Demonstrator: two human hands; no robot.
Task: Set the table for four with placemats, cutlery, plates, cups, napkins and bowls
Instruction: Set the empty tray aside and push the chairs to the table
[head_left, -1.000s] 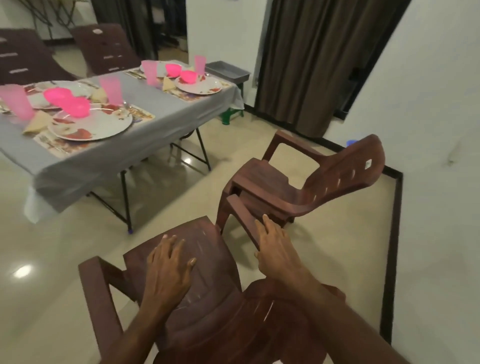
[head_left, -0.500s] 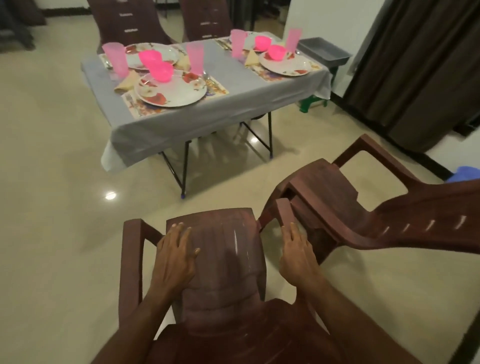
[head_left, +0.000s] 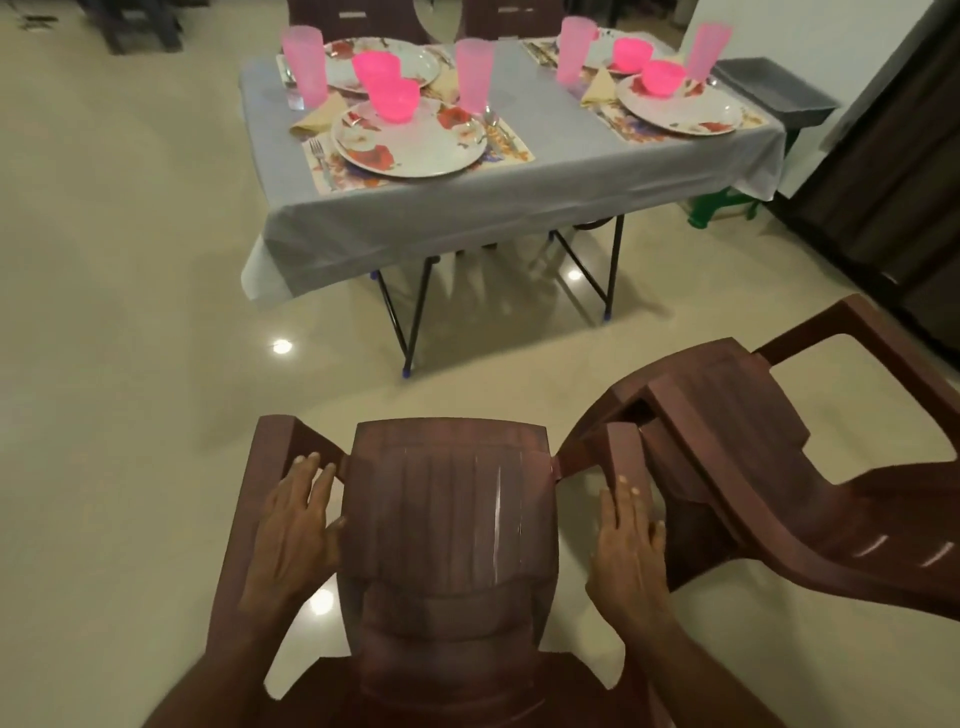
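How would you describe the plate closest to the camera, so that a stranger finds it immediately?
Start at the table under the grey cloth. On its near edge, toward the left end, a placemat holds a round white plate with red flowers. Unlike the other near plate to the right, it has a fork on its left.

Both hands have shifted outward: the left hand (head_left: 296, 530) from the chair (head_left: 447, 525) seat to its left armrest, the right hand (head_left: 631, 540) further along the right armrest. The tabletop (head_left: 561, 156) now sits upper centre.
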